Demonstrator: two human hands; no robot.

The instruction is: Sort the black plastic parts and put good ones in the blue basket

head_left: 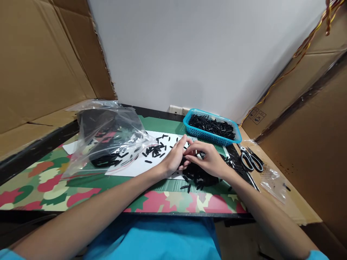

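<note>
My left hand (175, 157) is cupped with its fingers curled, and dark small pieces show between palm and fingertips. Against it, my right hand (210, 159) pinches thumb and forefinger together; what lies in the pinch is too small to make out. Both hands meet above the right end of a white sheet (127, 171). Below the right hand spreads a heap of small black strips (202, 175), partly hidden by it. More loose black strips (155, 150) are scattered over the sheet to the left.
A clear zip bag (108, 133) with black strips lies at left. Behind the hands stands a blue basket (213, 137) full of black strips. Scissors (251, 160) and a small plastic bag (273, 182) lie at right. Cardboard walls (306, 144) flank the table.
</note>
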